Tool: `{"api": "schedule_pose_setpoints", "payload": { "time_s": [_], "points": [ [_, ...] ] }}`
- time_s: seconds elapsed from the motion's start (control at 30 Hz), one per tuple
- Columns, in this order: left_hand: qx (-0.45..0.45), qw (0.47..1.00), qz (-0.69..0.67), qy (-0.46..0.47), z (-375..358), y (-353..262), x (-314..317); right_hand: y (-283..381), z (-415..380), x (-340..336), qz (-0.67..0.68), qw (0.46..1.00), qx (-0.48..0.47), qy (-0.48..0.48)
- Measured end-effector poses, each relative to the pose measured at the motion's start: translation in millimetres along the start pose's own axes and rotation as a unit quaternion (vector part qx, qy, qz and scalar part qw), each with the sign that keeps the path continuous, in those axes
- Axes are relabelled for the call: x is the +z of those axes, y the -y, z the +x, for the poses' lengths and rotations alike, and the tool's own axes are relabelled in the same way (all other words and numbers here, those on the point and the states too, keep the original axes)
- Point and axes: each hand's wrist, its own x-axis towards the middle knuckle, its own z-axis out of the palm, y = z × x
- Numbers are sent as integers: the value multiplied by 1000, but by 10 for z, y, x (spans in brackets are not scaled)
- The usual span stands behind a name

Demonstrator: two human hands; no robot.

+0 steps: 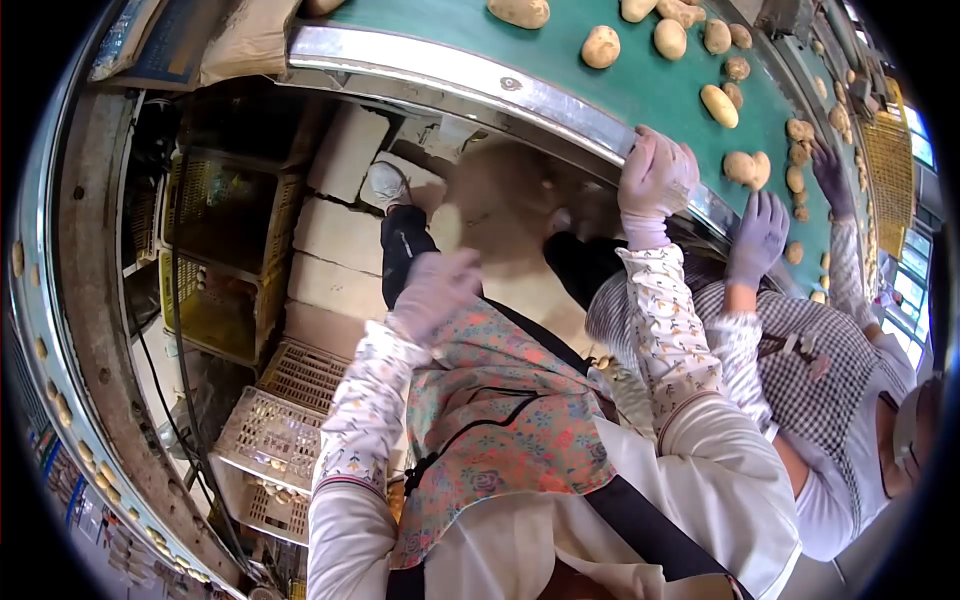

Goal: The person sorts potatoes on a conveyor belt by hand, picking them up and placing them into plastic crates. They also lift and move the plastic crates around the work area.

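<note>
My right hand (655, 185), in a pale thin glove, rests at the metal rail (480, 80) of the conveyor with its fingers curled over the edge. Beyond the rail, several potatoes (601, 47) lie on the green belt (420, 15). My left hand (437, 292), gloved too, is held low in front of my flowered apron (510, 430), away from the belt. Motion smears its fingers, and I cannot tell whether they hold anything. A pale blurred shape (450, 228) shows just beyond it, over the floor.
A co-worker in a checked apron (830, 390) stands at my right, one gloved hand (758, 238) near the rail and the other (832, 180) over the belt. Plastic crates (270, 435) stack at the left beside yellow crates (215, 310). Another rail with potatoes (60, 408) curves along the far left.
</note>
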Motion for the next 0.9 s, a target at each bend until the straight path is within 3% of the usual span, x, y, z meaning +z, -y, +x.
{"api": "schedule_pose_setpoints", "payload": {
  "time_s": [0.07, 0.17, 0.23, 0.27, 0.3, 0.37, 0.4, 0.43, 0.5, 0.57, 0.63, 0.7, 0.77, 0.8, 0.83, 0.87, 0.9],
  "points": [
    [222, 974, 36, -26, -37, -581, 166, -6, -32, 34, 2, 1000, 4, -3],
    [146, 985, -78, -44, -242, -1063, -148, -13, -32, 30, 1, 1000, 14, -7],
    [117, 981, 29, -151, -522, -1024, -704, -10, -48, 45, -9, 1000, 16, -12],
    [56, 959, 35, -277, -762, -875, -865, 1, -42, 49, -16, 999, 28, -10],
    [26, 933, 108, -341, -940, -968, -1337, -15, -36, 79, -21, 999, 28, -16],
    [9, 818, 252, -516, -1453, -565, -2106, -49, -63, 118, -33, 999, 32, -23],
    [30, 715, 458, -528, -1794, -437, -2625, -34, -77, 81, -27, 997, 55, 37],
    [62, 638, 529, -557, -2047, -379, -3017, 25, -112, 79, 20, 999, 37, -27],
    [-54, 595, 586, -547, -2726, -149, -3607, 244, -245, 112, 111, 982, -3, -155],
    [-156, 617, 568, -522, -3105, 329, -3761, 606, -624, -194, 228, 972, -45, 33],
    [-233, 634, 527, -515, -3214, 440, -3777, 922, -1281, -50, 241, 956, -22, 168],
    [-282, 655, 461, -528, -3172, 444, -3869, 1098, -1981, 214, 319, 828, 244, 391],
    [-265, 704, 506, -421, -3603, 885, -4306, 1088, -1933, 201, 236, 763, 235, 554],
    [-282, 725, 456, -433, -3760, 1155, -4402, 1103, -1611, -107, 252, 759, 221, 558],
    [-324, 739, 359, -469, -3531, 770, -4204, 1136, -1306, -371, 268, 755, 206, 562],
    [-328, 722, 355, -496, -3310, 620, -4052, 1046, -1532, -144, 274, 810, 184, 486],
    [-313, 708, 436, -460, -3611, 1123, -4385, 1018, -1736, 116, 283, 853, 156, 409]
  ]
}}
